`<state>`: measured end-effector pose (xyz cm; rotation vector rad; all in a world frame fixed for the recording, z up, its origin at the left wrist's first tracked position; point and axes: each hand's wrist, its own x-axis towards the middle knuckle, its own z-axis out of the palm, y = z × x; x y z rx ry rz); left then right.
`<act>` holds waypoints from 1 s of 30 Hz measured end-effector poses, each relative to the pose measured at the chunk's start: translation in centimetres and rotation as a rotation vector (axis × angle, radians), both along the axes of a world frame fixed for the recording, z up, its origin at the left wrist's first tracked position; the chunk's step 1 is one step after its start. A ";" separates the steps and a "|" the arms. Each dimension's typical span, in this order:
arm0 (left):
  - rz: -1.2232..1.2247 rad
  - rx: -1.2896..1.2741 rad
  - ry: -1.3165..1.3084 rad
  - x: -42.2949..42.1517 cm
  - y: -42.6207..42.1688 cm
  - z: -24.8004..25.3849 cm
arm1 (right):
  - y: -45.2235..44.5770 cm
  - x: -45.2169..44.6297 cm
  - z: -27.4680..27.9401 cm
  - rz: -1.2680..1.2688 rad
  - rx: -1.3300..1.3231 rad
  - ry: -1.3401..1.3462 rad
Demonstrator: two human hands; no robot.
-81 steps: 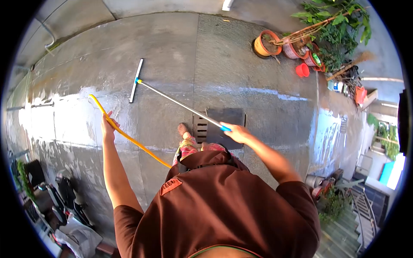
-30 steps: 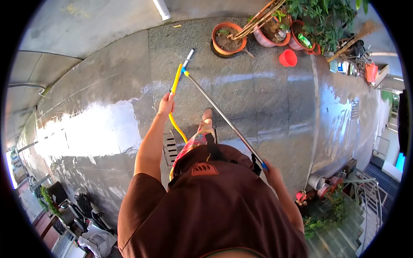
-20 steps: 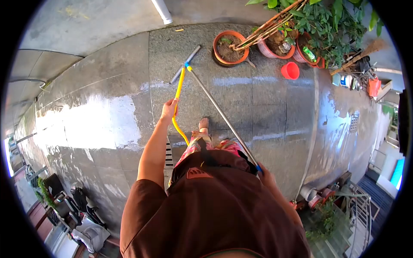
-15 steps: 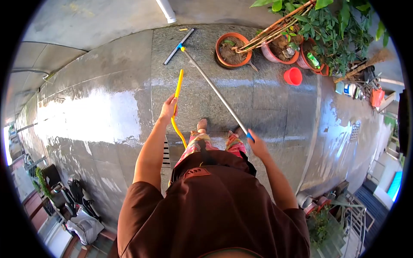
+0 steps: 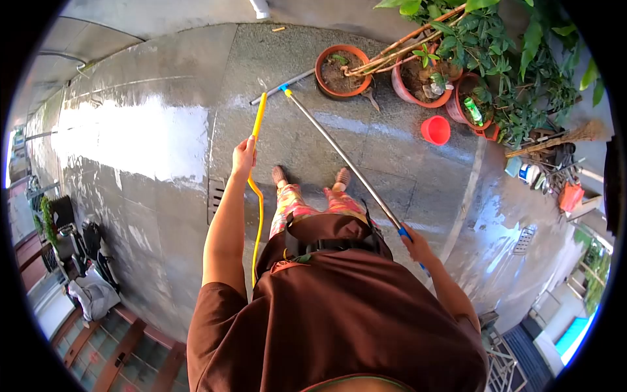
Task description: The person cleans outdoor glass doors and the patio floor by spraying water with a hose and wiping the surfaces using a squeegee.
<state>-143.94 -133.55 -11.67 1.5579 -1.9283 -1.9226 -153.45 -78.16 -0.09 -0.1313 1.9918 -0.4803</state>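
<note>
My left hand [image 5: 244, 155] is closed around a yellow hose [image 5: 260, 116], whose free end points forward and up. Behind that hand the rest of the hose bends and runs back beside my body. In my right hand [image 5: 417, 245] is the blue grip of a long-handled floor squeegee [image 5: 339, 151], its metal pole slanting forward and to the left. The squeegee's wide head, with a blue and yellow joint, lies on the wet paving [image 5: 385, 153]. Its right end is close to the nearest plant pot [image 5: 344, 53]; the hose tip overlaps its left part in view.
More potted plants [image 5: 428, 78] line the wall at the upper right, near a small red bucket [image 5: 435, 130]. A straw broom [image 5: 562, 140] and clutter stand farther right. Floor drains [image 5: 215, 196] lie to either side. A parked scooter [image 5: 91, 251] is at the lower left.
The squeegee head has come closer to me and turned, its right end now near the pot. My right hand has moved back and right; my left hand has shifted slightly left with the hose.
</note>
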 end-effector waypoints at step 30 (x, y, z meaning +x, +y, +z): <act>0.060 0.186 0.013 13.4 25.2 -2.7 | 15.3 8.2 -3.5 0.232 -0.151 0.191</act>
